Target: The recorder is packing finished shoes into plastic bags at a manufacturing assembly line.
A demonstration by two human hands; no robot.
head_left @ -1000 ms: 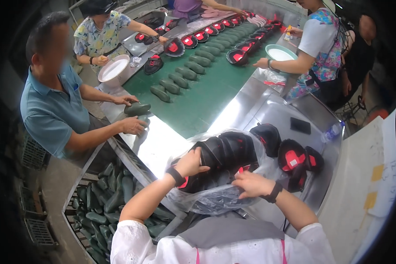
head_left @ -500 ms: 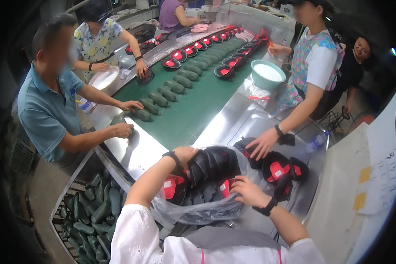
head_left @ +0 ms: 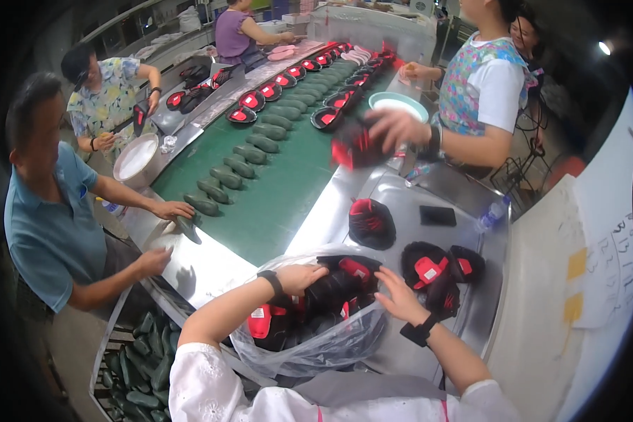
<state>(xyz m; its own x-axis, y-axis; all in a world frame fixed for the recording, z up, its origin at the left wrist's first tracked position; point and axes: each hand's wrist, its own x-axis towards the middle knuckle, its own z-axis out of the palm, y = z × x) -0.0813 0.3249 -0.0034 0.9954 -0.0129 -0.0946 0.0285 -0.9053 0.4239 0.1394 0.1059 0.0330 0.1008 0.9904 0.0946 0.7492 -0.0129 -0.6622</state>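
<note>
A clear plastic bag (head_left: 309,355) full of black and red shoe uppers (head_left: 264,323) lies in front of me. At its left side, my left hand (head_left: 299,279) is closed against the edge of the stacked uppers; its fingertips are partly hidden. Across the stack, my right hand (head_left: 403,297) touches the right end with fingers stretched out. Between my hands an upper with a red lining (head_left: 355,269) faces up. To the right, several uppers (head_left: 429,267) lie on the metal table (head_left: 394,337), and one more upper (head_left: 371,224) sits beyond the bag.
A green conveyor belt (head_left: 260,211) carries rows of dark green shoe lasts (head_left: 250,155) and uppers. A crate (head_left: 102,352) of lasts stands at lower left. Co-workers stand on both sides; one hand at right (head_left: 401,130) carries a blurred upper. Basins (head_left: 137,158) stand beside the belt.
My left hand has shifted slightly down and my right hand up, at the stack's ends. The right co-worker's hand has left the table's uppers and holds one over the belt's edge. The view has shifted.
</note>
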